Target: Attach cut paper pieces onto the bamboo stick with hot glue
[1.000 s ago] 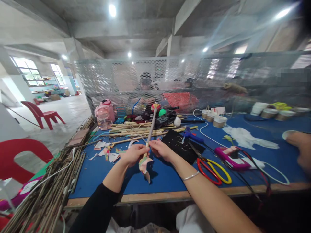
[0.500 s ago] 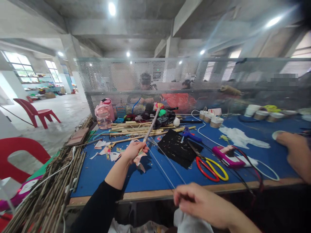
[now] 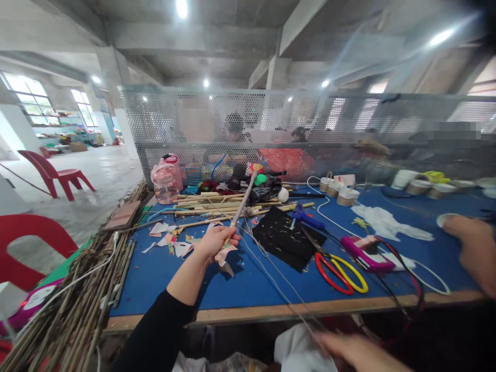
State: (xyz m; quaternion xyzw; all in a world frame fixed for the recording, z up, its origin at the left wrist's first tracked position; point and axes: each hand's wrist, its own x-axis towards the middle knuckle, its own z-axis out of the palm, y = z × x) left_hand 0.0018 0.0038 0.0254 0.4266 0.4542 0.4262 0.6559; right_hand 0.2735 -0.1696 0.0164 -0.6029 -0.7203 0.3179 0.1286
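My left hand is closed round the lower part of a thin stick, which points up and away over the table. Pale paper-like scraps hang below its fingers. Thin pale string runs in strands from near the stick, across the table edge, to my right hand. That hand is low at the front, blurred by motion, with its fingers drawn together at the string. Red-and-yellow-handled scissors lie to the right of the strands, beside a black cloth and a blue glue gun.
Canes and torn scraps lie behind my left hand. A stick bundle lines the left side. At right are a magenta power strip, lidded cups and another person's hand. A perforated screen stands behind.
My right hand has moved right and down, away from the stick, and the string strands now stretch farther past the table edge. My left hand keeps its hold on the stick.
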